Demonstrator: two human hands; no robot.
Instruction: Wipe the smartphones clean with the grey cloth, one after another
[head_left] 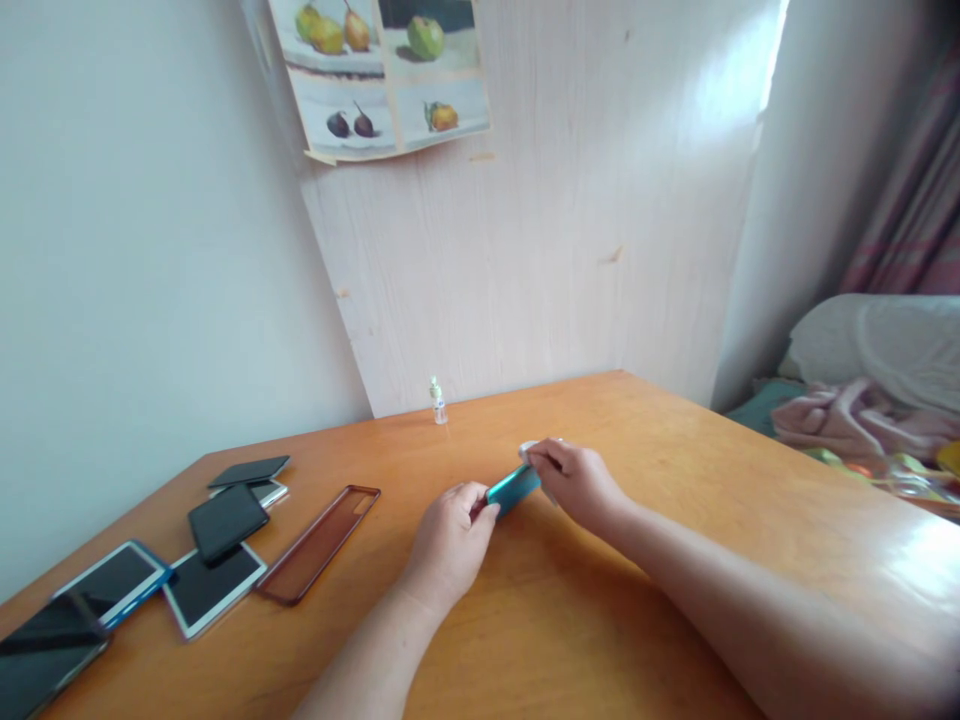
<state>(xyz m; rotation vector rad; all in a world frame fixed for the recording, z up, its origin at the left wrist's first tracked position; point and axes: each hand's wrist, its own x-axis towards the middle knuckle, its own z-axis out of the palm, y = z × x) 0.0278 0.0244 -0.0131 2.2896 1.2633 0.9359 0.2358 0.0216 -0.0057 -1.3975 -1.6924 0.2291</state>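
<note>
A teal phone (513, 490) is held up off the wooden table (600, 620), tilted, its far end pointing to the right. My left hand (450, 532) is closed on its near end, thumb and fingers pinching the edges. At the far end, my right hand (581, 485) has its fingers pinched around a small white wipe (528, 449), which looks like tissue or cloth and touches the phone. Most of the wipe is hidden by the fingers. Left of my left hand lies a see-through reddish-brown phone case (322, 545) with a camera cut-out.
Several phones lie at the left, some overlapping: a black one (228, 522), a white-framed one (214, 590), a blue-edged one (116, 580) and a dark one (49, 650). A small clear spray bottle (439, 403) stands by the back board (525, 280). Bedding (862, 400) is at the right.
</note>
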